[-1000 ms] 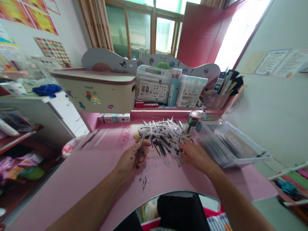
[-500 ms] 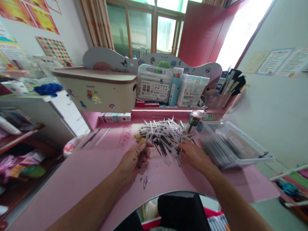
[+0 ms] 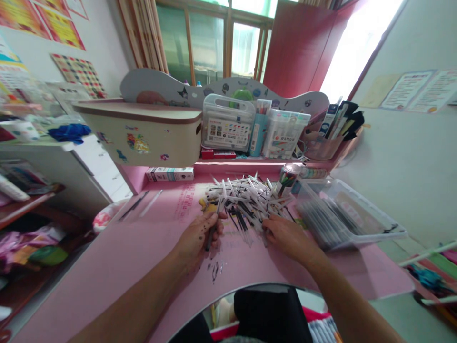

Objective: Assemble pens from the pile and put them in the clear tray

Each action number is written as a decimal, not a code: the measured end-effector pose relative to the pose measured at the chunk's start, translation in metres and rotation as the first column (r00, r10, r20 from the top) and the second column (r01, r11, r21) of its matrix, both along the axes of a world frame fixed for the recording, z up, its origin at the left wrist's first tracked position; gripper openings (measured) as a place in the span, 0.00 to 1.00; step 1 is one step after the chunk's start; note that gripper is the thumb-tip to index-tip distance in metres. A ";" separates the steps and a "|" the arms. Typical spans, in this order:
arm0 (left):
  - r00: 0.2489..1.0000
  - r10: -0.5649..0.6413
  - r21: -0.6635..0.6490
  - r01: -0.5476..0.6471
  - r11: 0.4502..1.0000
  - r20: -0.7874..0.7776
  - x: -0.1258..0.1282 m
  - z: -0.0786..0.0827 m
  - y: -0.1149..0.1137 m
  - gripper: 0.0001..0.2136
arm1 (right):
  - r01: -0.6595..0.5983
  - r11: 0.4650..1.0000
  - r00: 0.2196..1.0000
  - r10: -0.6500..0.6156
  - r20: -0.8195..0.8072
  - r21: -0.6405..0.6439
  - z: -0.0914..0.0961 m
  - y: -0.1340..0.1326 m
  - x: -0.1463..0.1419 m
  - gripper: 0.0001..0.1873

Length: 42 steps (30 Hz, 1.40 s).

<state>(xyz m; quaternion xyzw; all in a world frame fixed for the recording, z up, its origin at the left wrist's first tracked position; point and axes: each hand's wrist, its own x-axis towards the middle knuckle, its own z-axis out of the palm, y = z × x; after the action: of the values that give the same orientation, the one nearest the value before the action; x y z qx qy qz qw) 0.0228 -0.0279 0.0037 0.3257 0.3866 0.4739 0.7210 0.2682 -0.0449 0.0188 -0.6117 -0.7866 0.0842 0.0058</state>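
Observation:
A heap of several white and black pens lies on the pink desk. My left hand, stained with ink, is closed around a dark pen at the heap's near left edge. My right hand rests on the heap's near right edge with its fingers curled into the pens; what they grip is hidden. Ink marks spot the desk in front of my left hand.
A clear plastic tray with pens stands to the right. On the raised shelf behind are marker cases, a cream box and a holder of books. Two loose pens lie at the left. A cluttered shelf unit stands far left.
My left hand has turned the dark pen slightly and stayed at the heap's edge. My right hand has slid a little toward me and left along the heap.

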 end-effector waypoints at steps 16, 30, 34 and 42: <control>0.980 -0.191 0.027 0.193 0.981 -0.050 0.009 -0.004 -0.014 0.12 | 0.053 0.999 0.207 -0.019 -0.978 -0.009 0.029 0.024 -0.036 0.10; 0.979 -0.192 0.012 0.193 0.981 -0.064 0.010 -0.002 -0.017 0.15 | -0.047 0.991 0.111 -0.123 -0.986 -0.129 0.015 0.037 -0.065 0.10; 0.975 -0.173 0.062 0.183 0.981 -0.141 0.009 0.000 -0.014 0.16 | -0.058 0.993 0.166 -0.092 -0.982 -0.103 0.013 0.037 -0.064 0.10; 0.834 -0.023 0.378 0.275 0.884 -0.552 0.001 0.002 -0.005 0.15 | -0.112 0.994 0.334 0.025 -0.942 -0.014 0.007 0.030 -0.064 0.06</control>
<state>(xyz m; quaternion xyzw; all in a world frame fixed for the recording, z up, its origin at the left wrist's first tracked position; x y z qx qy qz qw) 0.0241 -0.0334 0.0060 0.6289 0.4258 0.3806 0.5275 0.2038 -0.0146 0.0256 -0.4178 -0.6608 0.4509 0.4306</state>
